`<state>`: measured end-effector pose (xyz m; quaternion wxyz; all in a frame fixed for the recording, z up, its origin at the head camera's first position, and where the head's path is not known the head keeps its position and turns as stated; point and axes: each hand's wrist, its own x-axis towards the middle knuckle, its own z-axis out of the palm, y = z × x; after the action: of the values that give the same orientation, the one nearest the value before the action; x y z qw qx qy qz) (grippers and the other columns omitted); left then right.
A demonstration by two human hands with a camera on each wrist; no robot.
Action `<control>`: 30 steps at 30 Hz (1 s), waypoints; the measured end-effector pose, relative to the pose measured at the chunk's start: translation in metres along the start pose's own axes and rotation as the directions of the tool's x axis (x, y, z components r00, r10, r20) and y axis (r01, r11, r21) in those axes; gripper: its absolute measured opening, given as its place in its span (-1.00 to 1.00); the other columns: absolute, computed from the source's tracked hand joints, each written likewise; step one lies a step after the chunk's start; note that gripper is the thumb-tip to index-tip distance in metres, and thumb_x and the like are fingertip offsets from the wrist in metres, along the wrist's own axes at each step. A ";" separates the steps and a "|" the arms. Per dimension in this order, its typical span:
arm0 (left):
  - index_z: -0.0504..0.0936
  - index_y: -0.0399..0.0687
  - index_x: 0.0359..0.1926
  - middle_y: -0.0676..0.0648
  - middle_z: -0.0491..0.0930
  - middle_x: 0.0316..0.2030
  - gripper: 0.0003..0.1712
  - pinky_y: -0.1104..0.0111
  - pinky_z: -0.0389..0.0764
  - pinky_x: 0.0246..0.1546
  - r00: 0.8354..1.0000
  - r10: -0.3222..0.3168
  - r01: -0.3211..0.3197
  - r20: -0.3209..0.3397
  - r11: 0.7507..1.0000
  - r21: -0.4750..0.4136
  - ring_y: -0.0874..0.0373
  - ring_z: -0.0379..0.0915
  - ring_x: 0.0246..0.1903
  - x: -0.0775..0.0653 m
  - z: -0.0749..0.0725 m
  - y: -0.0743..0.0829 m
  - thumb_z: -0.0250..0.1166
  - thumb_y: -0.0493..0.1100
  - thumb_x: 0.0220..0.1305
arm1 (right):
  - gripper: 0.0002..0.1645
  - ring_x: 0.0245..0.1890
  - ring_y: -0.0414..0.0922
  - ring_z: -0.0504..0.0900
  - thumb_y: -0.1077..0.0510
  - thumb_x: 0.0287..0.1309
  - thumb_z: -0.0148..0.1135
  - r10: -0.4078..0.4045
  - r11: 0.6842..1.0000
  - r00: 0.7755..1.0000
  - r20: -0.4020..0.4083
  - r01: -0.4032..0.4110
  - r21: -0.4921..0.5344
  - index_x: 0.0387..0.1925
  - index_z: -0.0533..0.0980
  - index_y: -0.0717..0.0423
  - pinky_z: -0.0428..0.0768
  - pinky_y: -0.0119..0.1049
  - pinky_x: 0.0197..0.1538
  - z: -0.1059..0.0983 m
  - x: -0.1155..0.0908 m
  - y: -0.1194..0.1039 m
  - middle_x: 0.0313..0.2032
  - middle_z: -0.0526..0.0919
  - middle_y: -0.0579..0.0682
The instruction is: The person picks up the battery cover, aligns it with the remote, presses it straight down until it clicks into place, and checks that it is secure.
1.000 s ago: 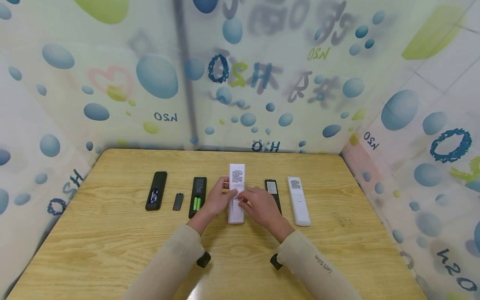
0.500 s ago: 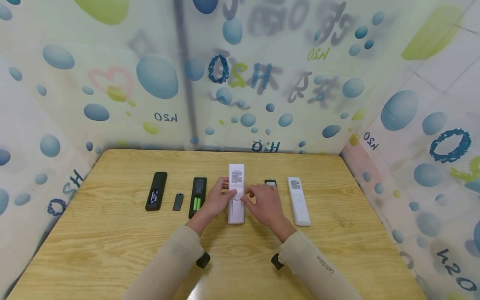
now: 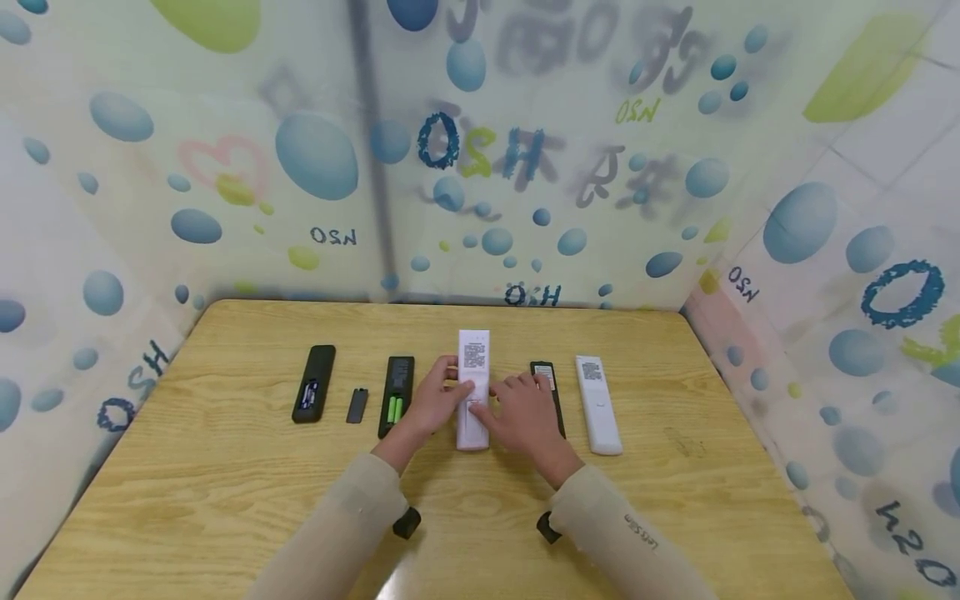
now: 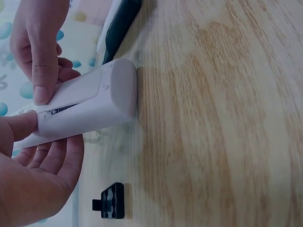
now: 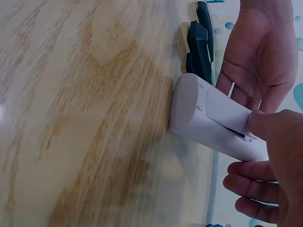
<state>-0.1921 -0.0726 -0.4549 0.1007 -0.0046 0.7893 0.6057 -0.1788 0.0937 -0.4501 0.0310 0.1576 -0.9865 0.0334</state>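
A white remote control [image 3: 473, 358] stands face down at the table's middle, its label and back showing. My left hand [image 3: 435, 398] grips it, with the thumb on top and fingers along the side. The battery cover [image 4: 78, 90] sits tilted, and a dark printed strip shows through the gap under its raised edge. From the other side, my right hand [image 3: 525, 412] presses its thumb [image 5: 258, 123] on that cover. The right hand's other fingers [image 5: 251, 191] are spread loosely beside the remote; whether the index finger touches it I cannot tell.
Left lie a black remote with its battery bay exposed [image 3: 312, 383], a small black cover [image 3: 357, 406] and a black remote with green batteries [image 3: 397, 387]. Right lie a partly hidden black remote [image 3: 544, 373] and another white remote [image 3: 597, 404]. All rest on the wooden table [image 3: 240, 467].
My right hand's bent, pinching fingers have spread out to the upper right, and its thumb has come down onto the cover. The left hand keeps its hold; the remote stays in place.
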 end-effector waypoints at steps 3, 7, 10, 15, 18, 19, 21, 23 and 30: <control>0.29 0.04 0.33 -0.16 0.50 0.08 -0.50 0.29 0.58 -0.14 1.000 0.002 -0.002 0.001 1.000 0.003 0.00 0.52 -0.05 0.000 0.001 0.000 0.14 -0.14 0.43 | -0.28 0.07 0.01 0.51 -0.49 0.26 -0.11 0.009 1.000 1.000 0.005 -0.009 0.002 0.01 0.60 -0.08 0.27 0.09 0.31 0.001 0.000 -0.001 -0.02 0.68 -0.04; 0.29 0.06 0.33 -0.15 0.50 0.08 -0.50 0.28 0.58 -0.13 1.000 0.003 -0.003 -0.001 1.000 0.007 -0.01 0.52 -0.05 -0.001 0.000 0.001 0.15 -0.13 0.43 | -0.27 0.08 0.01 0.51 -0.50 0.26 -0.12 0.016 1.000 1.000 0.005 -0.016 0.001 -0.02 0.61 -0.08 0.23 0.11 0.33 0.002 0.000 -0.001 -0.04 0.69 -0.05; 0.30 0.07 0.32 -0.15 0.50 0.08 -0.51 0.28 0.58 -0.13 1.000 0.008 -0.008 -0.003 1.000 0.009 -0.01 0.52 -0.06 -0.002 0.000 0.001 0.15 -0.13 0.43 | -0.28 0.07 0.00 0.51 -0.50 0.26 -0.12 0.018 1.000 1.000 0.005 -0.018 0.000 -0.04 0.61 -0.08 0.21 0.11 0.33 0.002 0.001 -0.001 -0.05 0.69 -0.06; 0.30 0.08 0.32 -0.15 0.51 0.08 -0.51 0.29 0.58 -0.14 1.000 0.012 -0.012 -0.006 1.000 0.014 -0.01 0.53 -0.06 -0.002 0.000 0.001 0.15 -0.13 0.43 | -0.29 0.06 0.00 0.51 -0.49 0.26 -0.11 0.022 1.000 1.000 0.007 -0.022 0.012 -0.06 0.62 -0.07 0.21 0.12 0.33 0.002 0.001 -0.002 -0.08 0.69 -0.07; 0.30 0.08 0.32 -0.14 0.50 0.08 -0.51 0.29 0.58 -0.14 1.000 0.013 -0.013 -0.006 1.000 0.019 -0.01 0.53 -0.06 -0.002 0.001 0.001 0.15 -0.13 0.43 | -0.32 0.04 -0.01 0.52 -0.49 0.25 -0.08 0.031 0.999 0.999 0.009 -0.031 0.025 -0.11 0.63 -0.07 0.21 0.12 0.33 0.001 0.002 -0.002 -0.14 0.69 -0.08; 0.30 0.08 0.32 -0.14 0.50 0.07 -0.51 0.29 0.58 -0.14 1.000 0.012 -0.012 -0.006 1.000 0.022 -0.01 0.53 -0.06 -0.002 0.001 0.002 0.15 -0.13 0.43 | -0.33 0.02 -0.01 0.52 -0.48 0.25 -0.06 0.036 0.999 0.999 0.012 -0.036 0.034 -0.14 0.63 -0.07 0.20 0.13 0.33 0.001 0.002 -0.002 -0.17 0.69 -0.09; 0.30 0.08 0.32 -0.14 0.51 0.06 -0.51 0.28 0.57 -0.13 1.000 0.013 -0.013 -0.008 1.000 0.029 -0.01 0.52 -0.06 -0.003 0.001 0.003 0.15 -0.13 0.42 | -0.37 -0.01 -0.01 0.52 -0.47 0.24 -0.02 0.051 0.997 0.999 0.019 -0.052 0.058 -0.22 0.62 -0.07 0.20 0.14 0.33 0.001 0.003 -0.002 -0.24 0.67 -0.10; 0.30 0.07 0.32 -0.15 0.51 0.06 -0.51 0.28 0.57 -0.12 1.000 0.011 -0.010 -0.005 0.999 0.035 -0.01 0.52 -0.06 -0.004 0.002 0.004 0.16 -0.12 0.42 | -0.40 -0.04 -0.02 0.52 -0.46 0.22 0.02 0.072 0.994 0.997 0.030 -0.074 0.081 -0.30 0.60 -0.07 0.20 0.14 0.33 0.001 0.004 -0.003 -0.31 0.65 -0.13; 0.29 0.07 0.34 -0.15 0.51 0.08 -0.49 0.25 0.59 -0.09 1.000 0.014 -0.014 0.004 0.998 0.057 0.00 0.54 -0.04 -0.002 0.003 0.004 0.16 -0.11 0.42 | -0.47 -0.10 -0.03 0.51 -0.43 0.21 0.08 0.084 0.988 0.996 0.044 -0.089 0.126 -0.39 0.56 -0.09 0.23 0.16 0.30 0.001 0.005 -0.003 -0.39 0.61 -0.15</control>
<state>-0.1905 -0.0692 -0.4519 0.0978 0.0049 0.8061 0.5836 -0.1823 0.0894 -0.4503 0.0004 0.1170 -0.9886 0.0948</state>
